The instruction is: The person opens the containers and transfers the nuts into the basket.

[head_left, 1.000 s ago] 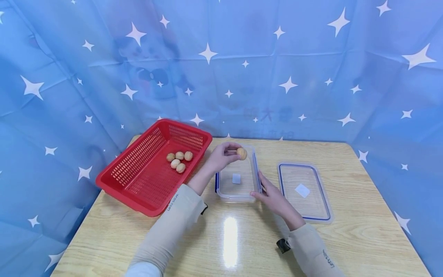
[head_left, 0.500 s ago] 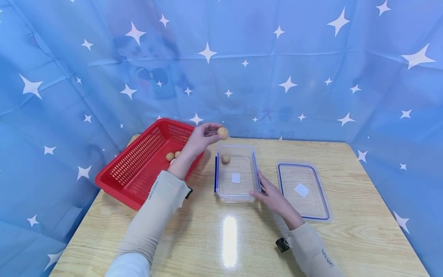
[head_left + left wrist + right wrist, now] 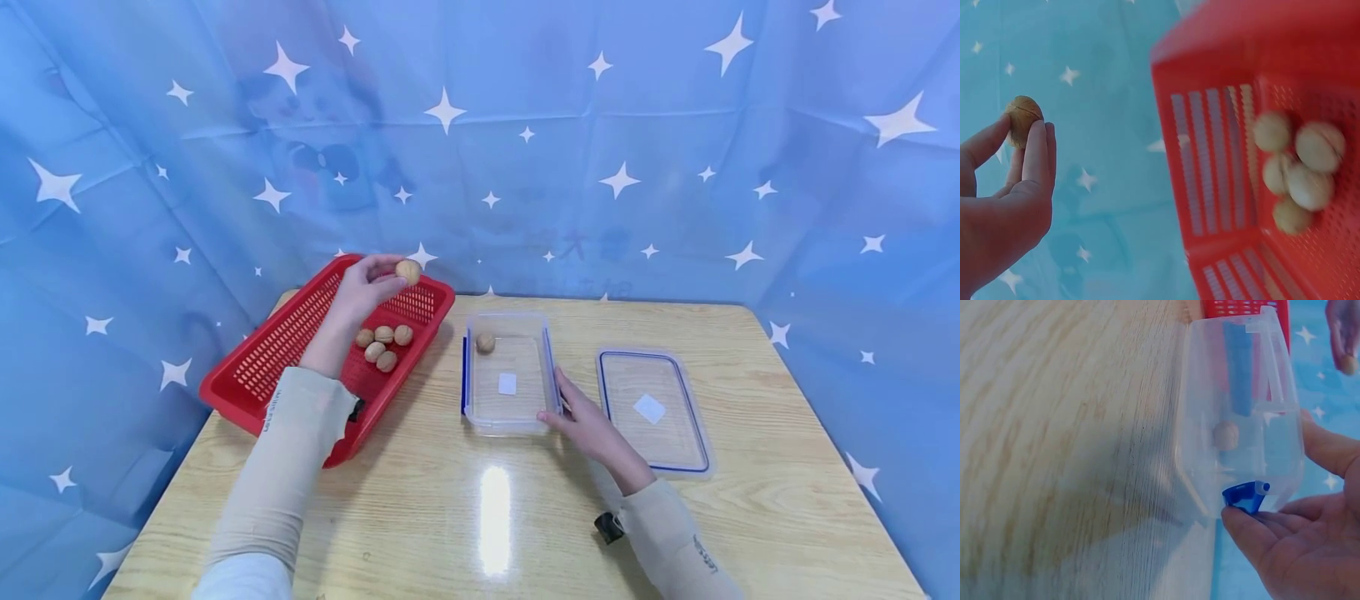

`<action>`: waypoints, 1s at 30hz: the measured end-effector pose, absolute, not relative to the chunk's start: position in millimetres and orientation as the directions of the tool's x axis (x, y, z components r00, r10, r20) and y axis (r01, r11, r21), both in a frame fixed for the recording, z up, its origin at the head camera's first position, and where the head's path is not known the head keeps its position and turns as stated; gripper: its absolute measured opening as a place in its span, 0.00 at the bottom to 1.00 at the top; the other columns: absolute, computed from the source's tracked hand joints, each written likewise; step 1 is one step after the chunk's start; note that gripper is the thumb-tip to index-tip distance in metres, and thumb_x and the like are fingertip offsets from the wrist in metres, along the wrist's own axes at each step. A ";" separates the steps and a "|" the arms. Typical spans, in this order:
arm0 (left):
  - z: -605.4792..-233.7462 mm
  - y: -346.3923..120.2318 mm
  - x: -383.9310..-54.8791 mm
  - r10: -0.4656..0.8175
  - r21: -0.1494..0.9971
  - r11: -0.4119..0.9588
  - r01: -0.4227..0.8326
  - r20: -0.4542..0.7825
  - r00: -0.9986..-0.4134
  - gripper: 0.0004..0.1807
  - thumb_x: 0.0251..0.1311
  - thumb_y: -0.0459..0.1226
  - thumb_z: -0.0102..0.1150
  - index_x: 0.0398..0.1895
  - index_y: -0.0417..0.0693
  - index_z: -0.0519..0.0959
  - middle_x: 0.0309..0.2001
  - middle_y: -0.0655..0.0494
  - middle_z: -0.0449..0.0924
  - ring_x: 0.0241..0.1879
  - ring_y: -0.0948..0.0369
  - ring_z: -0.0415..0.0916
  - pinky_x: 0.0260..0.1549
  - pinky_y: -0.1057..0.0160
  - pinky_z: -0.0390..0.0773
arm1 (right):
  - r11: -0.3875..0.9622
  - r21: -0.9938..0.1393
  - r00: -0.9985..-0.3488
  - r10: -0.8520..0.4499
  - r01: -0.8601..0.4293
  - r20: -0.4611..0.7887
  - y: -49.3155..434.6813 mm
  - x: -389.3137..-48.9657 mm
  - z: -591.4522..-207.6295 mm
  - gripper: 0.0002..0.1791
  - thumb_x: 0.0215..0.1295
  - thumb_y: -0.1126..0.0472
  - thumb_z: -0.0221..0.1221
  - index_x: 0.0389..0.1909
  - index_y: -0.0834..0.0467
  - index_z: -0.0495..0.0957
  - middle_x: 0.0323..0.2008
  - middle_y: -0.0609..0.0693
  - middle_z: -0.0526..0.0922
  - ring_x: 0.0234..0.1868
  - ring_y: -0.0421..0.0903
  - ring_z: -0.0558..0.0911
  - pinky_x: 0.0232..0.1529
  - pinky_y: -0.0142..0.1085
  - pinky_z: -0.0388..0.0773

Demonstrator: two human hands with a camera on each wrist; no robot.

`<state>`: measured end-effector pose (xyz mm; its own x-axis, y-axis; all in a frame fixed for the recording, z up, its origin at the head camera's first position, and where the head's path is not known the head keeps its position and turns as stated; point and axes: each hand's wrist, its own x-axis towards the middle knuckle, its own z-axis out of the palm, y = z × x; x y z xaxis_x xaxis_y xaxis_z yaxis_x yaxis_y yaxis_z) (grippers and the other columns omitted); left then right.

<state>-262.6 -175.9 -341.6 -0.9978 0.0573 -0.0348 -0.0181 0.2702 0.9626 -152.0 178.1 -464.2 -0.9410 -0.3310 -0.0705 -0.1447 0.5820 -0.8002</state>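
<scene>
Between thumb and fingertips my left hand [image 3: 366, 285] pinches a walnut [image 3: 408, 272], held up over the far part of the red basket [image 3: 272, 354]. Several more walnuts [image 3: 1311, 186] lie together on the basket's floor. My right hand [image 3: 596, 432] grips the right side of a clear plastic food container [image 3: 510, 427], its thumb at the rim. In the right wrist view, its fingers sit by a blue clip [image 3: 1246, 496] on the container wall. A single walnut [image 3: 486, 343] rests inside the container, near its far left corner.
A clear lid [image 3: 651, 379] with a blue seal lies flat on the wooden table [image 3: 420, 517], right of the container. Behind the table hangs a blue curtain [image 3: 675, 100] with white stars.
My left hand, holding the walnut, has moved left from over the container to above the basket. The walnut inside the container has come into view. My right hand keeps its place.
</scene>
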 end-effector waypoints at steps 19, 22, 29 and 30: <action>-380.9 -240.9 -272.0 -0.158 0.947 0.228 -0.225 -0.192 -0.969 0.28 0.71 0.38 0.55 0.72 0.42 0.64 0.60 0.53 0.69 0.51 0.66 0.69 0.63 0.62 0.75 | 0.568 -0.812 -0.940 -0.334 -0.137 -0.075 178.5 -153.1 -464.3 0.46 0.73 0.60 0.57 0.78 0.67 0.37 0.78 0.70 0.41 0.74 0.70 0.56 0.69 0.55 0.65; -386.9 -245.5 -273.4 -0.183 0.927 0.257 -0.272 -0.230 -0.956 0.29 0.71 0.38 0.54 0.73 0.43 0.64 0.68 0.46 0.65 0.57 0.60 0.69 0.62 0.62 0.76 | 0.561 -0.818 -0.940 -0.332 -0.131 -0.077 178.3 -153.4 -464.3 0.46 0.72 0.60 0.57 0.78 0.66 0.37 0.78 0.69 0.41 0.74 0.69 0.56 0.69 0.55 0.65; -401.6 -255.5 -277.6 -0.212 0.884 0.333 -0.328 -0.269 -0.940 0.28 0.71 0.35 0.55 0.72 0.41 0.65 0.69 0.40 0.66 0.59 0.52 0.68 0.62 0.55 0.74 | 0.554 -0.821 -0.938 -0.339 -0.140 -0.069 178.5 -153.8 -464.9 0.46 0.72 0.60 0.57 0.78 0.67 0.37 0.78 0.70 0.41 0.74 0.69 0.55 0.69 0.56 0.65; -404.1 -256.8 -278.5 -0.213 0.883 0.332 -0.332 -0.273 -0.938 0.28 0.70 0.34 0.55 0.72 0.39 0.65 0.68 0.40 0.67 0.57 0.53 0.69 0.62 0.55 0.74 | 0.552 -0.823 -0.939 -0.337 -0.137 -0.069 178.6 -153.8 -465.1 0.47 0.72 0.60 0.57 0.78 0.66 0.37 0.78 0.69 0.41 0.74 0.69 0.55 0.69 0.56 0.65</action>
<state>-278.5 -256.8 -404.1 -0.9381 -0.2132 -0.2728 -0.3322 0.3319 0.8829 -153.8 178.6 -465.1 -0.9388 -0.3374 -0.0693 -0.1375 0.5516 -0.8227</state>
